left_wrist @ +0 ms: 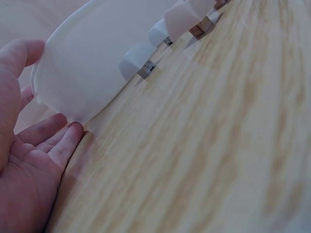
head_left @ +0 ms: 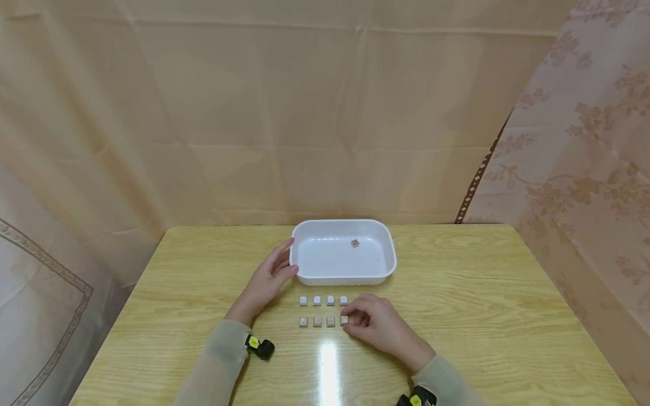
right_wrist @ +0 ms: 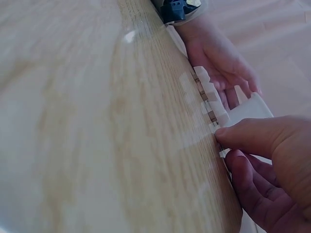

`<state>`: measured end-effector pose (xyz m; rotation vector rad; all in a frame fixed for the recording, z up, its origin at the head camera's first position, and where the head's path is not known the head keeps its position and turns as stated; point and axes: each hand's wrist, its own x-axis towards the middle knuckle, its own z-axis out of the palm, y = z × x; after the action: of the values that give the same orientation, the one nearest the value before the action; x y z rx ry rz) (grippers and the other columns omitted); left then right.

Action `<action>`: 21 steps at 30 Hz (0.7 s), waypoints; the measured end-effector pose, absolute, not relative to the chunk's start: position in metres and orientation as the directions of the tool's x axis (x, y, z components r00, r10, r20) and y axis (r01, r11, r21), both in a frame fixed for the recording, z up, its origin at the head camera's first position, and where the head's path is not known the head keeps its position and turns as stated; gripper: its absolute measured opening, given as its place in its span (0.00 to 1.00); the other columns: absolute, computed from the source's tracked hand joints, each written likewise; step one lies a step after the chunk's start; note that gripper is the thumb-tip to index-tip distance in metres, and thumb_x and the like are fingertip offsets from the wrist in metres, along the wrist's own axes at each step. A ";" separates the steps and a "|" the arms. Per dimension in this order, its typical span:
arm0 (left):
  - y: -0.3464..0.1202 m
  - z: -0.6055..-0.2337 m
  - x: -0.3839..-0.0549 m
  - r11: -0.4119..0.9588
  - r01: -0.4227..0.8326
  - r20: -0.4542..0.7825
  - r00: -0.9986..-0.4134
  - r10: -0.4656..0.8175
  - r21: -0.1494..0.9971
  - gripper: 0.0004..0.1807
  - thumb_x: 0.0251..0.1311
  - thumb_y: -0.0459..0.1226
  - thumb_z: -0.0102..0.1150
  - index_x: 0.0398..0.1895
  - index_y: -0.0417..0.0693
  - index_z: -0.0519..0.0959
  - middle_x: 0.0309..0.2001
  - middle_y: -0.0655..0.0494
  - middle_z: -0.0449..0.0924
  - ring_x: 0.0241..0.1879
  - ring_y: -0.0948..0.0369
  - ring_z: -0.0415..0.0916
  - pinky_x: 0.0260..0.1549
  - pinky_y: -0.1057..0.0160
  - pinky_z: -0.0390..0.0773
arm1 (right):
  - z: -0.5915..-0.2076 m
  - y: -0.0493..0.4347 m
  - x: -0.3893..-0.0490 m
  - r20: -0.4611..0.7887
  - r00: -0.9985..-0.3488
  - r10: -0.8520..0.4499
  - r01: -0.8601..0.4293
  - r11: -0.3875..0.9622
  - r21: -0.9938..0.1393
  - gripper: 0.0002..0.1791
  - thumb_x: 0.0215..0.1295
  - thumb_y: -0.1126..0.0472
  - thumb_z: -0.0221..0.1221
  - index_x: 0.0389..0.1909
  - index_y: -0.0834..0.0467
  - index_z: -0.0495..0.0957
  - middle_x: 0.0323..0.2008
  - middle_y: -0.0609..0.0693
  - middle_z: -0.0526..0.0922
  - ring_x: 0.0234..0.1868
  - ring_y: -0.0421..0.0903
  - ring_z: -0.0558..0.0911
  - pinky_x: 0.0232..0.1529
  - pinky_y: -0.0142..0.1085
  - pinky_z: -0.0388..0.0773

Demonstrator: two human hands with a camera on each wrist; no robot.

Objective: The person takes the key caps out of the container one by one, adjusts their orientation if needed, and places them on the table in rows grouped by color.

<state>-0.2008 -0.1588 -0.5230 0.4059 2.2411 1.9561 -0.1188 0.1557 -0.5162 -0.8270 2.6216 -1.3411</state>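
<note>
In the head view my left hand (head_left: 267,280) is at the left end of a white plastic tray (head_left: 343,280), thumb and fingertips touching its rim and outer wall. My right hand (head_left: 378,321) pinches a pale keycap (head_left: 344,320) between thumb and fingers, at the right end of the nearer row. Further beige keycaps (head_left: 317,322) stand left of it, and a row of whiter keycaps (head_left: 317,300) lies between them and the tray. The left wrist view shows a small switch (left_wrist: 146,69) under a white keycap (left_wrist: 136,59).
A small tan and brown square piece (head_left: 355,243) lies inside the tray. The wood-grain table (head_left: 457,282) extends to both sides, with a beige curtain (head_left: 315,113) behind its far edge. Each wrist carries a black strap, like the left wrist strap (head_left: 260,346).
</note>
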 end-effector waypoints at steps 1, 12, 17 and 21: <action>-0.159 -0.523 -0.201 0.119 0.112 0.073 -0.953 0.293 0.987 0.38 0.80 0.36 0.63 0.88 0.56 0.60 0.80 0.37 0.67 0.77 0.43 0.70 0.71 0.63 0.76 | -0.516 0.156 -0.119 0.160 -0.852 -0.499 -0.422 0.472 -0.774 0.10 0.65 0.64 0.78 0.46 0.54 0.90 0.40 0.44 0.86 0.34 0.32 0.82 0.34 0.30 0.87; -0.159 -0.523 -0.202 0.117 0.107 0.068 -0.952 0.298 0.987 0.38 0.80 0.39 0.64 0.88 0.59 0.61 0.80 0.39 0.66 0.78 0.44 0.69 0.71 0.63 0.76 | -0.518 0.156 -0.119 0.177 -0.852 -0.493 -0.430 0.466 -0.773 0.11 0.64 0.64 0.79 0.44 0.53 0.90 0.39 0.43 0.85 0.33 0.32 0.82 0.33 0.29 0.86; -0.160 -0.525 -0.203 0.114 0.105 0.067 -0.953 0.296 0.988 0.38 0.80 0.39 0.64 0.88 0.60 0.61 0.80 0.39 0.67 0.78 0.44 0.69 0.71 0.63 0.76 | -0.517 0.156 -0.119 0.176 -0.855 -0.487 -0.425 0.466 -0.776 0.11 0.63 0.64 0.79 0.44 0.53 0.90 0.39 0.43 0.85 0.33 0.32 0.82 0.33 0.30 0.86; -0.160 -0.524 -0.202 0.111 0.101 0.065 -0.954 0.293 0.989 0.38 0.80 0.39 0.65 0.87 0.61 0.62 0.80 0.39 0.67 0.77 0.45 0.70 0.71 0.62 0.76 | -0.515 0.155 -0.118 0.165 -0.860 -0.483 -0.413 0.467 -0.782 0.13 0.62 0.65 0.79 0.45 0.55 0.90 0.40 0.44 0.86 0.32 0.32 0.82 0.33 0.30 0.87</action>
<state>-0.2023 -0.1598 -0.5243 0.3990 2.2266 1.9620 -0.1184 0.1552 -0.5155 -0.8020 2.6221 -1.3634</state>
